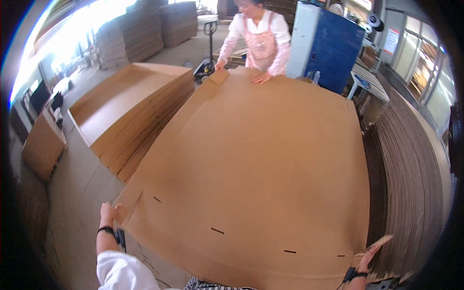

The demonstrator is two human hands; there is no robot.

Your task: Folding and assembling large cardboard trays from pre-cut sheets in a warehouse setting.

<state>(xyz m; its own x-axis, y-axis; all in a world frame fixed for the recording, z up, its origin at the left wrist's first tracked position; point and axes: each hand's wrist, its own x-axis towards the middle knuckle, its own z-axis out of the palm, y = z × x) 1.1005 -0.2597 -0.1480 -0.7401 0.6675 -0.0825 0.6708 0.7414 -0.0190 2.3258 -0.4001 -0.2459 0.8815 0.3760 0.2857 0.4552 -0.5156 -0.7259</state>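
Left hand: clamped on cardboard sheet, lower left
Right hand: against sheet, lower right; grip unclear
Co-worker's hand: on sheet, upper centre

Toward eleven o'clock, tall cardboard stacks stand on the grey floor. Near twelve is a pallet truck with an upright handle. Toward half past one rises a blue cabinet, a small bottle just before it. At two are a slatted stand, a white notice and windows; at nine, a tilted brown board.
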